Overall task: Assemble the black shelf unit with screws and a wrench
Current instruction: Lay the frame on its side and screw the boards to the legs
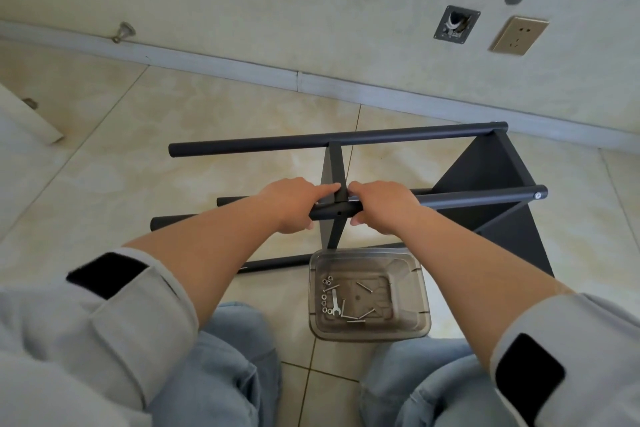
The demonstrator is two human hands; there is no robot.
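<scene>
Nearest the lens: two knees in pale blue jeans [221, 374], and grey rolled-up sleeves [114, 315] with black patches on both forearms. Just beyond the knees, on the tiled floor [104, 184], a clear smoky plastic tub [420, 302] holding a small silver wrench [335, 302], several long screws [363, 317] lying loose toward the near side, and a row of nuts [325, 295] along the left wall. Past the tub, the black shelf unit [485, 177] lying on its side: four round black tubes running left to right, one shelf panel fitted at the right-hand end, a second panel [332, 163] standing edge-on around the middle of the tubes. Left hand [294, 204] wrapped round the nearest upper tube [478, 199], thumb underneath, index finger stretched out along the top toward the middle panel. Right hand [384, 206] curled round the same tube just on the other side of the panel, thumb tip showing below, fingertips close to those of the left. Between the two hands, a small hole visible in the tube's side. At the tube's right end, a silver screw head [538, 195] seated in the cap. Behind everything, a grey skirting board [242, 64] along a pale wall, with a gold-coloured socket [518, 35] and an open black wall box [456, 24] to its left. Far left, a white board edge [31, 118] angled into view.
</scene>
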